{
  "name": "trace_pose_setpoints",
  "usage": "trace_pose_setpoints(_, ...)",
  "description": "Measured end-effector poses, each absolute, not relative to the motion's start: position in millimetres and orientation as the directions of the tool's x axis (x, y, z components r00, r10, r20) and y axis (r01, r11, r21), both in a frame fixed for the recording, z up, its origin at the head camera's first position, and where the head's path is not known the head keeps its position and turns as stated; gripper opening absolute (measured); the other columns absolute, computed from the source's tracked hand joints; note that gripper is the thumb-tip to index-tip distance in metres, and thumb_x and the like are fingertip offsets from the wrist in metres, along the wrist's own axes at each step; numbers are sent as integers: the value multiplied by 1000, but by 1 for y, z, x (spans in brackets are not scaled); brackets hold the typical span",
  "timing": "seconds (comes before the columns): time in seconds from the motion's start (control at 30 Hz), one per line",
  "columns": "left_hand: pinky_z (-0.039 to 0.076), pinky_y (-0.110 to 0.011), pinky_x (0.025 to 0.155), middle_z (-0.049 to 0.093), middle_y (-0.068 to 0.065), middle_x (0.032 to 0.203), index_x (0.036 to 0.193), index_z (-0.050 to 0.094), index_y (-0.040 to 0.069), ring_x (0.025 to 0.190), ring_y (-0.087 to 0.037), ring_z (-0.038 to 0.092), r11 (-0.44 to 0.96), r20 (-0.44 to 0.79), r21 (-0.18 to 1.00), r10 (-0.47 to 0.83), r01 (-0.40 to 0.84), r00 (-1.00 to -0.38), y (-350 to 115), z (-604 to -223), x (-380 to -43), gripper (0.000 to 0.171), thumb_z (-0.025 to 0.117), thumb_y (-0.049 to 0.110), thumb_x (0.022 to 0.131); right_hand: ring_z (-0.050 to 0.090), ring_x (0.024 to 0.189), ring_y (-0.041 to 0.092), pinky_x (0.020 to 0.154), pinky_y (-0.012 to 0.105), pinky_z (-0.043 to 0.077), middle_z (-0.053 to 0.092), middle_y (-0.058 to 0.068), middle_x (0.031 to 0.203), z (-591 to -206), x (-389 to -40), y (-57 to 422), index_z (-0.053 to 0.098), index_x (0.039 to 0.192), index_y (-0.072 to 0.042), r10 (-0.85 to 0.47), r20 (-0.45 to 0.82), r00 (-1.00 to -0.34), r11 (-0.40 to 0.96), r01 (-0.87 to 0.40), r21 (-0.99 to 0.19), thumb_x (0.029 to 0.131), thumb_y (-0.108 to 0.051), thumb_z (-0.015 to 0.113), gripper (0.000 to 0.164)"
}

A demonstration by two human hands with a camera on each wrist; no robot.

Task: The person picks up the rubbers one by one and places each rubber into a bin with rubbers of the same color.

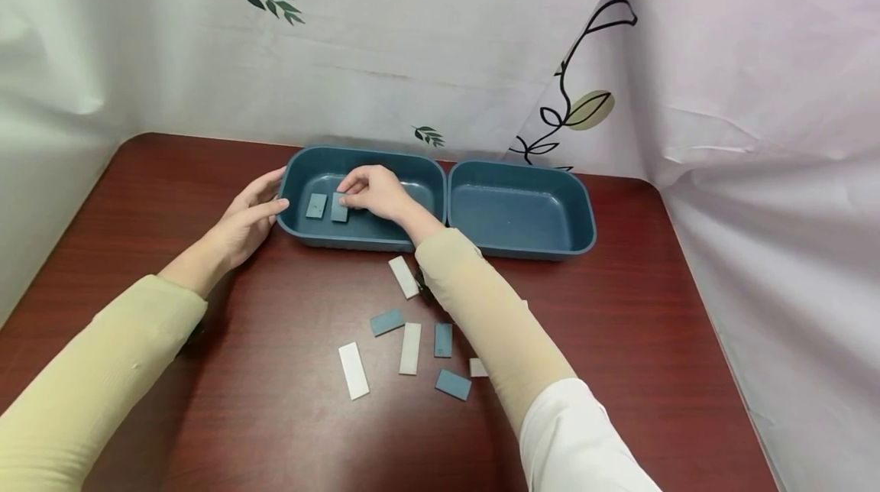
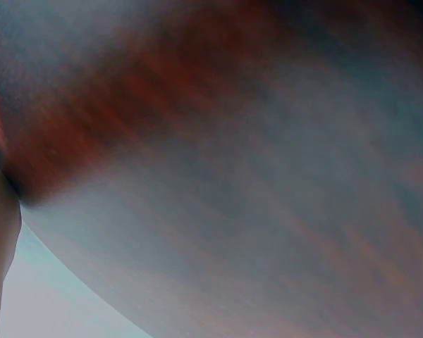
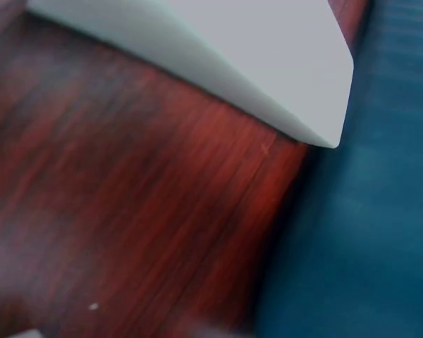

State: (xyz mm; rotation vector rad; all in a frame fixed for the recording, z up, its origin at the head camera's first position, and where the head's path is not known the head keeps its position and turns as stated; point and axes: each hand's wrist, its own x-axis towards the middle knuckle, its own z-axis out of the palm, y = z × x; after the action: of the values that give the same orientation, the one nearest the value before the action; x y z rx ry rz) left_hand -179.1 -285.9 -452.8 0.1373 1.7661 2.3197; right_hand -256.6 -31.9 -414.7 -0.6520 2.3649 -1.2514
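Red-brown wood-grain tabletop (image 1: 275, 370): our right hand (image 1: 374, 190) pinches a blue-gray tile (image 1: 339, 213) inside the left blue tray (image 1: 344, 240); our left hand (image 1: 246, 223), held wide, touches that tray's end.

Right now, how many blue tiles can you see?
5: one blue tile lying in the left bin, another blue tile held there by the right hand, three on the table: left, upper right, lower right. The right forearm may hide others.

Trays (image 1: 516, 217), tiles (image 1: 354, 371) on red-brown table (image 1: 275, 370)
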Motion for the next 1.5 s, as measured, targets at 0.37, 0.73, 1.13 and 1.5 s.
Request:
trace_pose_setpoints(0.37, 42, -12, 105, 48, 15, 147, 160, 40, 19, 133, 3, 50, -251, -52, 962, 227, -110, -972, -284, -453, -180, 56, 53, 3, 109, 73, 98, 24, 78, 22, 56, 76, 17, 116, -414, -258, -38, 75, 122, -2, -548, -187, -816, 544, -178, -820, 103, -12, 72, 21)
trace_pose_setpoints(0.73, 42, -13, 104, 49, 13, 148, 159, 41, 19, 132, 1, 51, -268, -50, 957, 219, -109, -975, -285, -454, -180, 55, 53, 2, 108, 73, 98, 24, 77, 22, 57, 77, 17, 116, -419, -260, -43, 76, 121, -2, -531, -191, -826, 561, -173, -810, 104, -13, 71, 21)
trace_pose_setpoints(1.13, 42, -12, 105, 49, 14, 148, 161, 41, 18, 132, 3, 51, -267, -47, 958, 220, -107, -974, -284, -454, -180, 56, 53, 2, 108, 72, 110, 22, 87, 22, 56, 78, 12, 119, -422, -262, -41, 78, 119, -5, -524, -159, -836, 588, -221, -778, 102, -14, 74, 20)
trace_pose_setpoints(1.5, 41, -13, 107, 48, 12, 150, 166, 31, 12, 135, 1, 49, -255, -25, 963, 245, -90, -969, -284, -454, -181, 61, 51, 2, 109, 71, 111, 22, 89, 20, 56, 77, 13, 120, -421, -262, -41, 78, 120, -6, -555, -150, -818, 594, -265, -760, 101, -15, 75, 22)
